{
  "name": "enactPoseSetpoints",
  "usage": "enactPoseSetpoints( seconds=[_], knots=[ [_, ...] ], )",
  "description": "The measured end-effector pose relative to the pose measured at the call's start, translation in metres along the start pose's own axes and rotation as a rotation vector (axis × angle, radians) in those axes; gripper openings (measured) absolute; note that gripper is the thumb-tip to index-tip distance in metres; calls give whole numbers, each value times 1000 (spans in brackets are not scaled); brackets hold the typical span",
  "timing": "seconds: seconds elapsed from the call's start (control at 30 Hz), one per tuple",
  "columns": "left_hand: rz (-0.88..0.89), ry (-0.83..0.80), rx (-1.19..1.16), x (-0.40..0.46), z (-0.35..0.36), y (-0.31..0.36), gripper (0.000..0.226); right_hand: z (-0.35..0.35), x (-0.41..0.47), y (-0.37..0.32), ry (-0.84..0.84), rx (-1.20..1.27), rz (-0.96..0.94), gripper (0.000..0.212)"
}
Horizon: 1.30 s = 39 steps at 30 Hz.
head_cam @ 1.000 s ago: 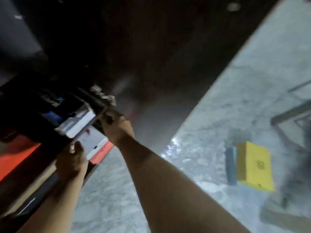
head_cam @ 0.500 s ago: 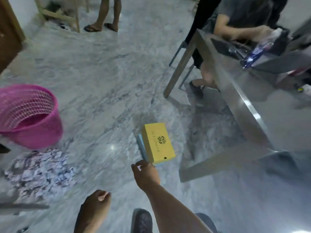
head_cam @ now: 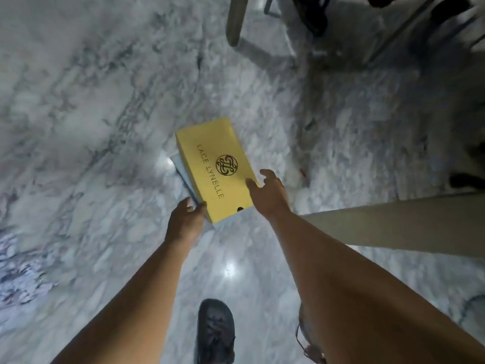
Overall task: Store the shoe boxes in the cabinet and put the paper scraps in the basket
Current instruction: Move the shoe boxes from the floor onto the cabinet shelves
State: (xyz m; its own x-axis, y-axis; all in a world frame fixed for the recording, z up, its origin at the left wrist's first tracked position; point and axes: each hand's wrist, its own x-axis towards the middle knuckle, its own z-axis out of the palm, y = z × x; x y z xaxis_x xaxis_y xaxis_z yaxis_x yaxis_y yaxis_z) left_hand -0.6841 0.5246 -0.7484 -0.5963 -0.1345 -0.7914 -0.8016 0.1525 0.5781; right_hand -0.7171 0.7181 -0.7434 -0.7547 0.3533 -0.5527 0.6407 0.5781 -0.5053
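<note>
A yellow shoe box (head_cam: 215, 169) lies on the marble floor (head_cam: 91, 114), stacked on a pale blue box (head_cam: 183, 177) whose edge shows along its left side and near corner. Neither has reached the cabinet, which is out of view, so at least these two are left to store.

The person leans over them with both arms stretched down. The left hand (head_cam: 185, 219) is at the near left corner of the stack, fingers loosely spread and about touching the box edge; its grip has not closed on anything. The right hand (head_cam: 270, 193) hovers at the near right edge of the yellow lid, fingers spread and relaxed, holding nothing.

At the far left edge a blurred patch of bluish-white litter, likely the paper scraps (head_cam: 15, 274), lies spread on the floor, so that part of the task also looks undone; the basket is not visible. A dark shoe (head_cam: 215, 332) stands at the bottom centre, and a pale worktop edge (head_cam: 393, 224) crosses the right side.
</note>
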Motion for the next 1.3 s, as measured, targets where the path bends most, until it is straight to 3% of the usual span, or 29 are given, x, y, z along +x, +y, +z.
enactPoseSetpoints(
  seconds=[0.23, 0.33, 0.5, 0.7, 0.83, 1.13, 1.23, 1.3],
  knots=[
    [-57, -60, -185, 88, 50, -41, 54, 63, 63, 54, -49, 109, 42, 69],
    [-11, -43, -214, 74, 47, -56, 50, 75, 43, 60, 0, 207, 45, 69],
    [6, 40, -238, 10, 8, -75, 51, 75, -31, 48, -80, 225, -13, 65],
    [-49, 235, -399, -121, -50, -130, 55, 79, -168, 28, -231, 184, -89, 56],
    [-77, 326, -556, -231, -102, -204, 55, 98, -291, 24, -366, 79, -222, 57],
    [-127, 748, -834, -485, -235, -370, 54, 172, -603, 16, -614, -121, -551, 65],
    [-219, 913, -763, -542, -281, -384, 54, 191, -674, -13, -651, -142, -695, 71],
    [-156, 991, -789, -570, -318, -374, 54, 203, -708, -47, -659, -122, -774, 69]
  ],
)
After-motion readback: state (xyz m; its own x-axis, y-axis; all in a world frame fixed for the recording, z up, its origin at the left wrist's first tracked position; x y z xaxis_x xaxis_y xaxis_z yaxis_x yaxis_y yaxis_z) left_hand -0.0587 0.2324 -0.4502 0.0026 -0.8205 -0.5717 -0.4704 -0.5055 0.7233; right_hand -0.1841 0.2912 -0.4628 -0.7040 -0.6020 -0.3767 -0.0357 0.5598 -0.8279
